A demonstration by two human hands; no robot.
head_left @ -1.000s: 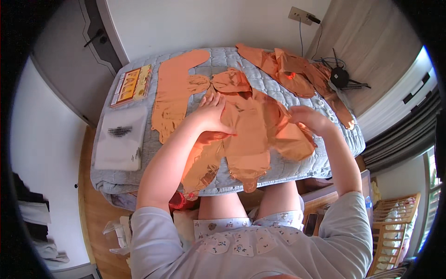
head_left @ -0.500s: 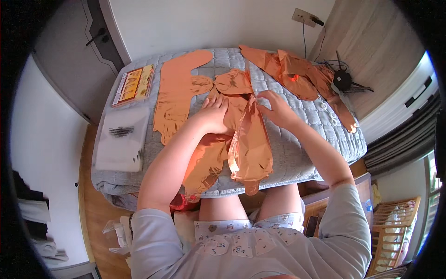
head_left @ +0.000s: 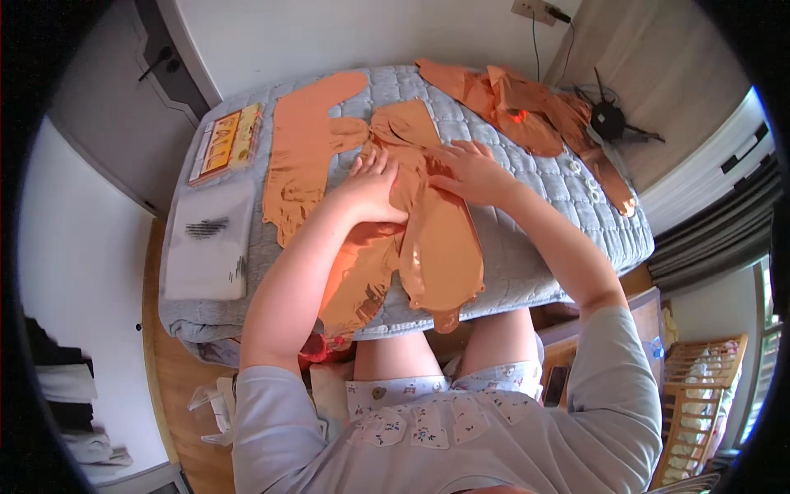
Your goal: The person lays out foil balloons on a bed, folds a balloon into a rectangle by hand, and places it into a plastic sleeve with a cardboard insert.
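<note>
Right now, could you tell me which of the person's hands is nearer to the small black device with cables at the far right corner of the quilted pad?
The right hand is nearer the black device, which lies beyond it to the right. The left hand rests farther left on the folded orange foil balloon.

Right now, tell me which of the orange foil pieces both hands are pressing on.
The middle foil piece, hanging over the near table edge. The left hand and right hand rest on it; the flat left piece and far-right pile lie untouched.
</note>
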